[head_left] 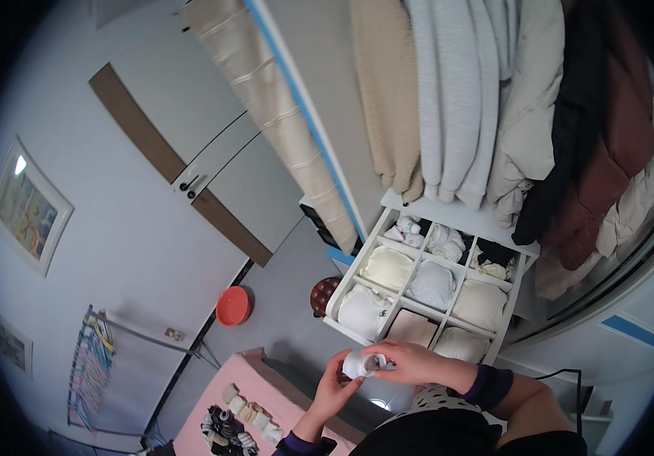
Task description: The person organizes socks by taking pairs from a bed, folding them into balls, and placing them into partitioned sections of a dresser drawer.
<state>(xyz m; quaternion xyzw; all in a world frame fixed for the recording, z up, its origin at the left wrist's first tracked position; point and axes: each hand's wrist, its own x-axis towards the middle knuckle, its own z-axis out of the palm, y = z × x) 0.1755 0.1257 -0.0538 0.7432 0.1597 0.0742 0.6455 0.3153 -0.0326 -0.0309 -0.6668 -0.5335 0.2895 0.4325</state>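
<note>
Between my two hands, in front of my body, is a small white rolled sock with a greyish patch at its right end. My left hand grips its left side with the fingers closed. My right hand pinches the other end. Just beyond them a white divided drawer stands pulled out. Its compartments hold folded cloth: a cream bundle, a pale grey one, a white one, beige ones and a pinkish flat piece. Loose socks lie in the far row.
At the lower left, a pink-covered bed carries dark socks and a row of light rolled socks. Coats hang above the drawer. A red basin and a brown round stool stand on the floor.
</note>
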